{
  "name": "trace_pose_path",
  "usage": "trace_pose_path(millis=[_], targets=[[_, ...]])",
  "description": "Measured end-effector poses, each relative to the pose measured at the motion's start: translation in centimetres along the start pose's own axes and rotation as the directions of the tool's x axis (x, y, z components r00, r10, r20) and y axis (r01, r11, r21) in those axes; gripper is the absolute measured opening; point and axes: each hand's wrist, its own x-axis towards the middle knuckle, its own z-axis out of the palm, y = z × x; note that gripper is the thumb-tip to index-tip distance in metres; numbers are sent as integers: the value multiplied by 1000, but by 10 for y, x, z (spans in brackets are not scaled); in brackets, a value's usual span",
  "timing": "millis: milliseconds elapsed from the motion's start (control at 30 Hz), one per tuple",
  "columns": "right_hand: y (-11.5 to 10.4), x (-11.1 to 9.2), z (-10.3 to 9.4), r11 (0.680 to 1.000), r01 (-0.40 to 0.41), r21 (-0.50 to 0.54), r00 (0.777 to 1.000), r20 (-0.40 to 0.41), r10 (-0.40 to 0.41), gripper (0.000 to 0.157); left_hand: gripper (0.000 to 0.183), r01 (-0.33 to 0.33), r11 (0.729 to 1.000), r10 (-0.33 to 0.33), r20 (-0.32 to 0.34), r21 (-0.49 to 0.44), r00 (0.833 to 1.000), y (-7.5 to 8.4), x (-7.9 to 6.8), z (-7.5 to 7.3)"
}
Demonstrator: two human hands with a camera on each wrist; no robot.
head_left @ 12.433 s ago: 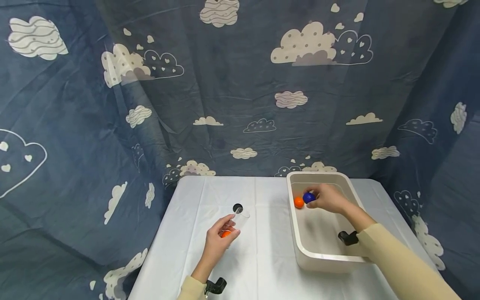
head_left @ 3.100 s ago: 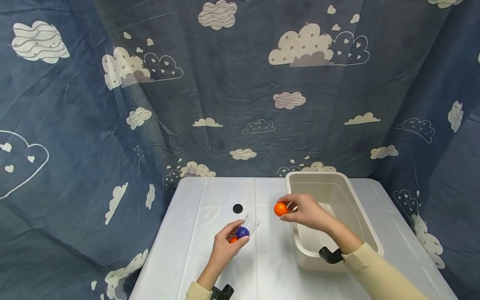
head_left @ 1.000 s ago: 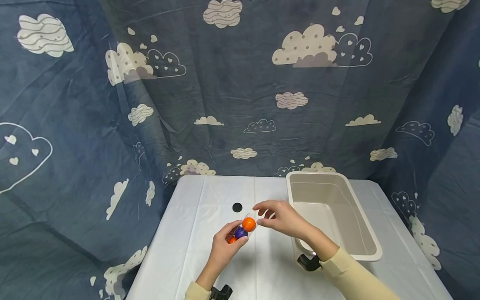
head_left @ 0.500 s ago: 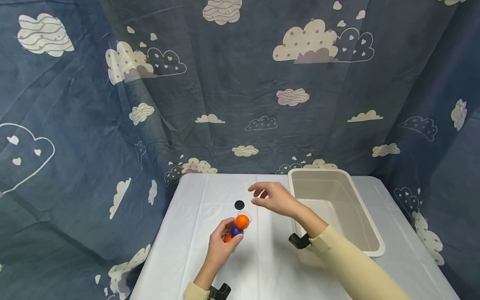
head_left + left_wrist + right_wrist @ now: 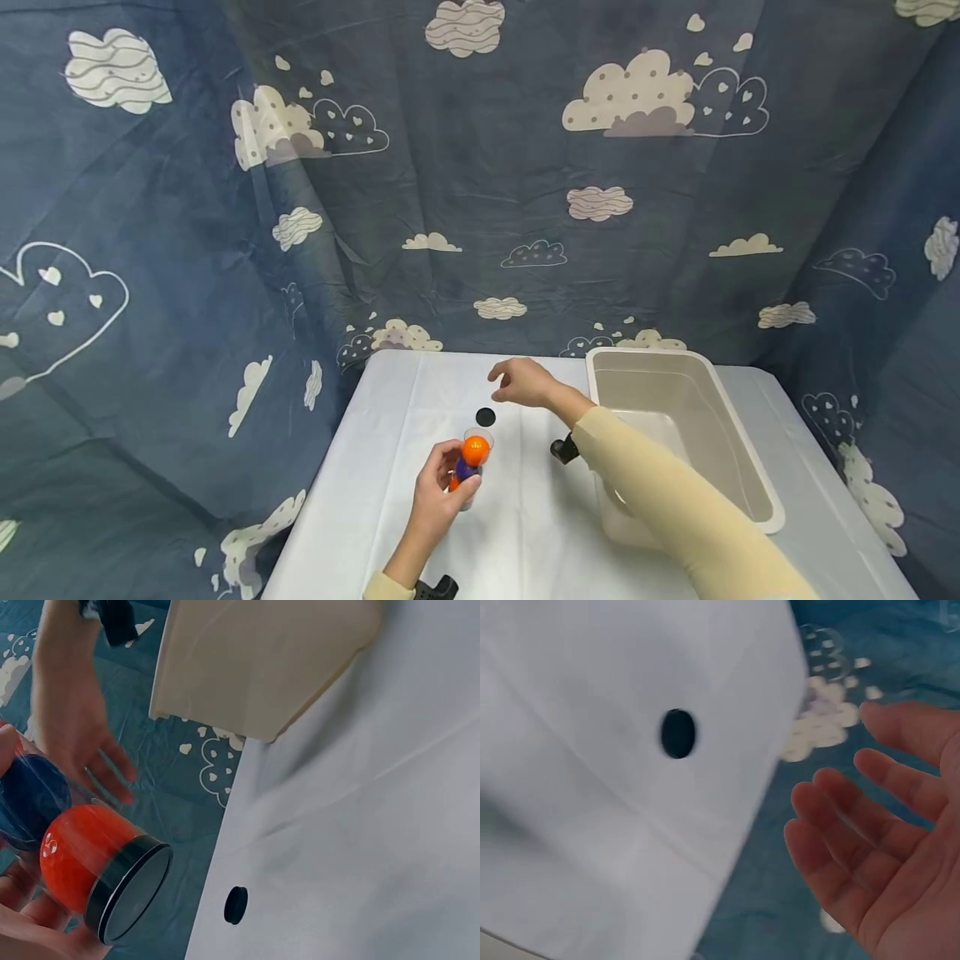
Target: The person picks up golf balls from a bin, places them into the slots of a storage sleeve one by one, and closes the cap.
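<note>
My left hand grips a clear tube, shown with a black base in the left wrist view. Inside it, an orange ball sits near the open top, over a blue ball. Below that is another orange ball, partly covered by my fingers in the head view. My right hand is raised beyond the tube with loosely bent fingers and holds nothing. Nearest to it, a round black cap lies flat on the white table.
A beige plastic bin stands on the right of the white-covered table, its left side partly behind my right sleeve. A dark blue cloth with cloud prints hangs behind and at the sides.
The blue ball, then an orange one, went from my right hand into the tube. My right hand has since let go and moved back and left, towards the cap. The tube is now more upright.
</note>
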Motion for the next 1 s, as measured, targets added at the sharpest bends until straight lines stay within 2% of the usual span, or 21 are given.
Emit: trace_pose_path(millis=[133,267,367,500,667,800,1000], targets=[[12,15,24,996,-85,13,995,62,84,33,45,-11,1000,11,1,-1,1000,2,-2,-4],[21,22,48,982,-186,-12,976,110,186,34,45,-28,999,28,5,-25,1000,3,-4,-5],[27,21,62,970,-231,-80,962,130,239,41,46,-14,998,14,5,-55,1000,-10,-4,-3],[31,24,81,970,-192,-152,970,119,211,58,47,-7,997,6,-16,-77,1000,-16,-2,-2],[26,28,95,959,-149,-241,977,114,181,71,45,-44,996,44,-2,-75,999,5,3,-3],[24,27,102,946,-124,-298,977,129,169,67,44,-54,997,54,1,-61,999,9,5,-4],[26,20,115,942,-69,-328,986,119,113,46,44,-50,997,49,-16,-57,999,4,1,-8]])
